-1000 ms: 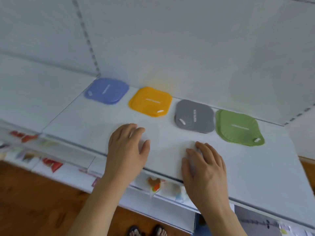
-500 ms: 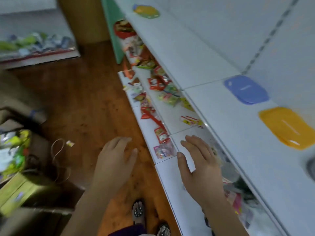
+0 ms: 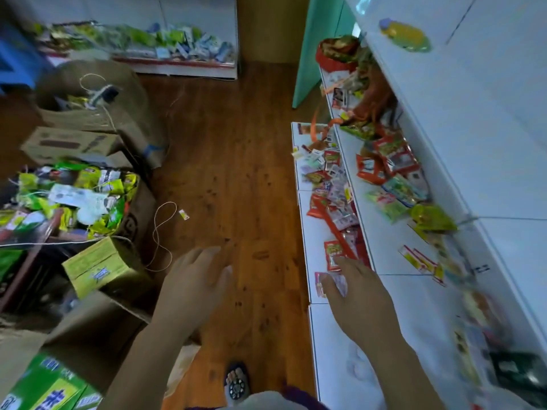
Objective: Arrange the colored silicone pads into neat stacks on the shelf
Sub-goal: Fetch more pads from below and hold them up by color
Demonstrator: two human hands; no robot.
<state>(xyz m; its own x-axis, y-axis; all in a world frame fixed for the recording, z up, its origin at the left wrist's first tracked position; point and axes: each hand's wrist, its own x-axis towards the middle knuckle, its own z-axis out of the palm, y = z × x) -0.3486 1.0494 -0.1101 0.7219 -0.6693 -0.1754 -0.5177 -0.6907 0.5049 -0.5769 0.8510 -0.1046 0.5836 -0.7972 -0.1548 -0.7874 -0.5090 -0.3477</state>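
View has swung left off the pads' shelf (image 3: 488,119); both hands, left hand (image 3: 192,287) and right hand (image 3: 359,297), hang open and empty (one yellow pad stack (image 3: 407,37) far right), so stacking looks paused.

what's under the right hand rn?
Under the right hand shows the white lower shelf with a pink snack packet partly hidden beneath the fingers; a red packet lies just beyond the fingertips. Whatever the palm covers cannot be seen.
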